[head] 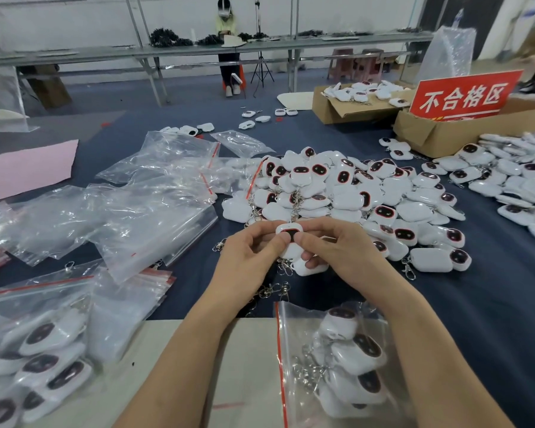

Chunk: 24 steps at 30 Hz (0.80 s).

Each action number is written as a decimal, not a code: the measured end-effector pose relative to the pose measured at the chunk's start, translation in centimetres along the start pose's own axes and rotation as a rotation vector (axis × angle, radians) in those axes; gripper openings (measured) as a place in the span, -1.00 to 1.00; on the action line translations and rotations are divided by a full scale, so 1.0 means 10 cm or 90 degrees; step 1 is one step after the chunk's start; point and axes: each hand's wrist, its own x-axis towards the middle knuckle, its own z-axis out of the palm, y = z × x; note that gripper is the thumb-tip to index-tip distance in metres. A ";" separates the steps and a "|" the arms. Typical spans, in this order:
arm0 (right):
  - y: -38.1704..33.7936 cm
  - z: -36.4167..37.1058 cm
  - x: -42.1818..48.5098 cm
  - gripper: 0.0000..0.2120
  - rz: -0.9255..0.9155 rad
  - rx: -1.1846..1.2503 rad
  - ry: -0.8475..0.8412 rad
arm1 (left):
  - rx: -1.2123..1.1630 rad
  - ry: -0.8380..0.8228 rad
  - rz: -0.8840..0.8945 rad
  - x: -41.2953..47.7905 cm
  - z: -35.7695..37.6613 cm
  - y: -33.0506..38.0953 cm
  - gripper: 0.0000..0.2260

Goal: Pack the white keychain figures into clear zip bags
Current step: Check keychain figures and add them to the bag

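My left hand [250, 254] and my right hand [340, 251] together pinch one white keychain figure [289, 231] with a dark, red-rimmed face, held just above the table. A second white figure [311, 267] lies under my right hand, with metal clasps [278, 290] beside it. Behind my hands spreads a large heap of loose white figures [352, 193]. A clear zip bag [337, 362] with a red seal, holding several figures, lies at the table's near edge under my right forearm. Empty clear zip bags [149, 199] are piled to the left.
Filled bags [40, 344] lie at the near left. Cardboard boxes [445, 131] with a red sign [464, 94] stand at the far right, beside another heap of figures [513, 180]. A pink sheet [28, 168] lies at the far left. A person [227, 44] sits at a distant bench.
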 end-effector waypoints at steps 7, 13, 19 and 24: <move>-0.02 -0.01 -0.02 -0.92 -0.011 -0.008 -0.005 | -0.008 -0.008 -0.011 0.00 -0.01 0.01 -0.87; -0.05 0.00 -0.03 -0.93 -0.001 -0.018 0.011 | -0.021 -0.012 0.000 0.00 0.01 0.04 -0.85; -0.06 0.01 -0.04 -0.93 0.012 -0.020 0.035 | -0.038 -0.015 -0.004 -0.01 0.00 0.04 -0.84; -0.08 0.02 -0.05 -0.93 0.014 -0.014 0.043 | -0.039 -0.021 0.000 -0.01 0.00 0.03 -0.83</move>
